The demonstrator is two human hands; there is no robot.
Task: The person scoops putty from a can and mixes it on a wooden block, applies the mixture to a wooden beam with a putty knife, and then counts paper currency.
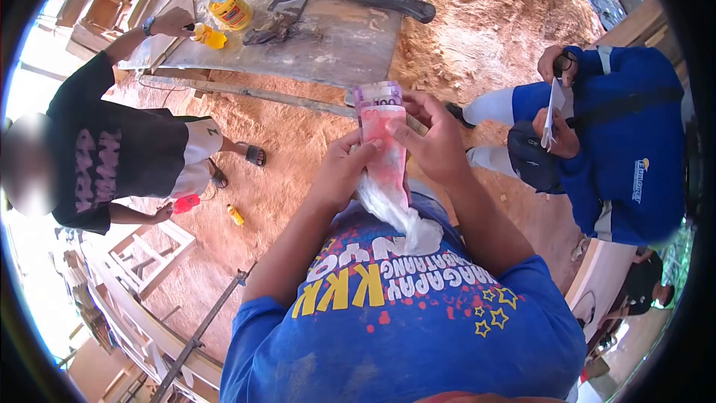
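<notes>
Hands, red slip and purple notes, seen from above. The red slip (385, 151) (a note or a thin packet; the print is too blurred to tell) lies upright in front of the wearer's chest, between the two hands. The purple notes (377, 95) project beyond its far end, one marked with a figure 100. The left hand (344, 167) holds the slip's left edge in a narrow pinch, thumb laid across its face. The right hand (436, 140) presses its thumb on the upper right of the slip, fingers curled behind; how tightly they close cannot be told. A crumpled white wrapping (399, 213) hangs below, against the blue shirt (406, 328). The likely fault is slippage: the notes appear to be held only at their lower part, so a loosened right thumb could let them slide out or fan apart and drop onto the sawdust (477, 48). A hard pull by opposed thumbs could crease or tear the slip, and the loose wrapping could snag on it. At right, a person in blue (626, 142) holds a white paper (553, 113), apart from the wearer's hands.
</notes>
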